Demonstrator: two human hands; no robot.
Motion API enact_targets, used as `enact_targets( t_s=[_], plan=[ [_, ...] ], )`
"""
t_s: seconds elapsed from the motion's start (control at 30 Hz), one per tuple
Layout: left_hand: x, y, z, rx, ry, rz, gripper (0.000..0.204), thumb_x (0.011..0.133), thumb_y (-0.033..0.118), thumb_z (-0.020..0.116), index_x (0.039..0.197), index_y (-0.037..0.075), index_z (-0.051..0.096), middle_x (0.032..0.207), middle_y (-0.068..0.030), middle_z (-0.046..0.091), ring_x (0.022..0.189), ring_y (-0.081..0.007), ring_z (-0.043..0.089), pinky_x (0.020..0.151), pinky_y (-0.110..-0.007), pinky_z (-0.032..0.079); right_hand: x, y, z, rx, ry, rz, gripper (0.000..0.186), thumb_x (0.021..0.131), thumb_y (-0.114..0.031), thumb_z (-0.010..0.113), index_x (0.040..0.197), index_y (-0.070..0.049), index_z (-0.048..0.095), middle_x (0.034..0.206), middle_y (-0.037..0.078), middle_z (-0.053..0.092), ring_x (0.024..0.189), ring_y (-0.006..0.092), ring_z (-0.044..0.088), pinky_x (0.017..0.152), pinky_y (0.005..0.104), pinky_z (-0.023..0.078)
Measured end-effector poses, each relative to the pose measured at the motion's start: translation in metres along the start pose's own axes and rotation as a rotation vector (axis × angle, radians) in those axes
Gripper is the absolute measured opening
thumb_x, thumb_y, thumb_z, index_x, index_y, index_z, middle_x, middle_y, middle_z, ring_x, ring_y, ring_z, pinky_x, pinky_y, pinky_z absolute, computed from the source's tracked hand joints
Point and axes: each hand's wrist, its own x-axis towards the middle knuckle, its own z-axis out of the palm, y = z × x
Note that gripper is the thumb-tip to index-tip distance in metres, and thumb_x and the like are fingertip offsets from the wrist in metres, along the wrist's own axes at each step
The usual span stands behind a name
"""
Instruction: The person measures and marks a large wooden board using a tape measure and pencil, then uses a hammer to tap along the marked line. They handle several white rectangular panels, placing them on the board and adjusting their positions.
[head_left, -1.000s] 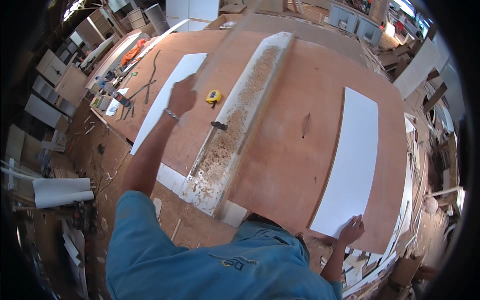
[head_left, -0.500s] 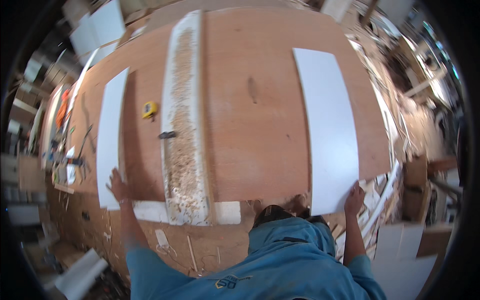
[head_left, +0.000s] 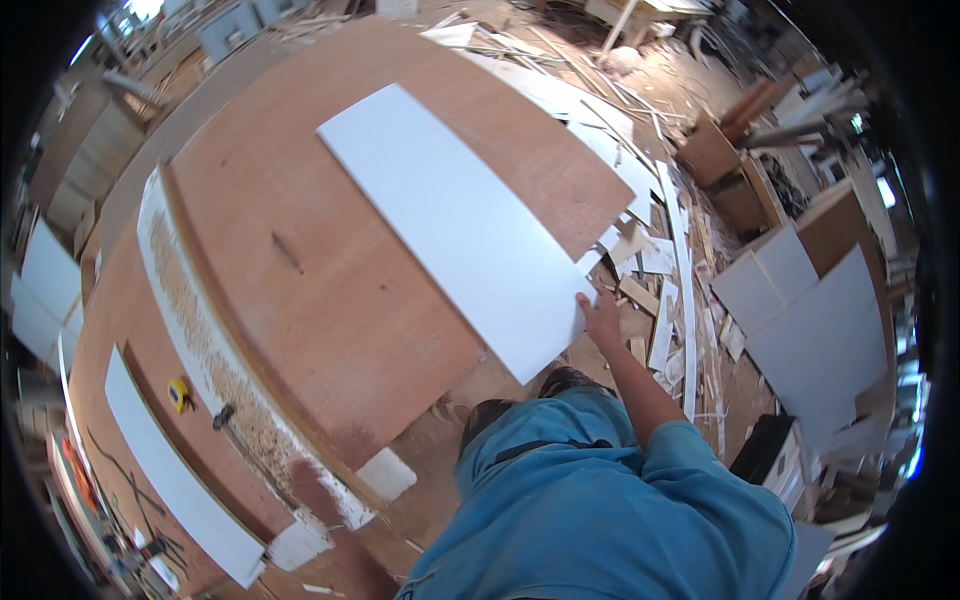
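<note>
My right hand (head_left: 600,318) is closed on the near right edge of a wide white board (head_left: 450,220), which lies across the brown wooden sheet (head_left: 330,340) and sticks out past its near edge. My left hand (head_left: 312,488) is blurred, low over the near end of a long white strip (head_left: 215,345) strewn with wood shavings; its fingers are smeared. A narrower white board (head_left: 170,460) lies at the left. Between it and the strip sits a yellow tape measure (head_left: 178,394). A small dark tool head (head_left: 223,415) rests on the strip's left edge.
Offcuts and thin strips (head_left: 660,320) litter the floor to the right. Grey-white panels (head_left: 815,325) lean farther right, below an open brown box (head_left: 735,175). Hand tools (head_left: 150,548) lie at the far left. My legs stand close to the sheet's near edge.
My view has swung to the right. The left hand has come off the narrower white board and moved right toward the strip. The right hand keeps hold of the wide board.
</note>
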Motion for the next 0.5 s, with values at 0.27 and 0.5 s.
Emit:
enact_targets(
  t_s=[0.27, 0.5],
  plan=[
    [-0.132, 0.223, 0.298, 0.261, -1.296, -0.024, 0.048, 0.111, 0.04, 0.04, 0.126, 0.0, 0.063, 0.116, -0.0162, 0.073, 0.111, -0.0384, 0.068, 0.097, -0.043, 0.053, 0.043, 0.001, -0.047, 0.208, -0.589, 0.228, 0.073, 0.092, -0.062, 0.07, 0.122, 0.004, 0.065, 0.092, 0.019, 0.073, 0.062, 0.0252, 0.072, 0.061, 0.0372, 0.058],
    [-0.163, 0.267, 0.356, -0.063, -1.018, -0.523, 0.06, 0.113, 0.046, 0.033, 0.12, -0.006, 0.061, 0.102, -0.0129, 0.069, 0.082, -0.0194, 0.068, 0.07, -0.032, 0.057, 0.095, 0.028, -0.075, 0.262, -0.991, 0.011, 0.066, 0.104, -0.059, 0.05, 0.116, 0.005, 0.059, 0.077, 0.014, 0.07, 0.064, 0.0229, 0.073, 0.06, 0.0368, 0.058]
  ],
)
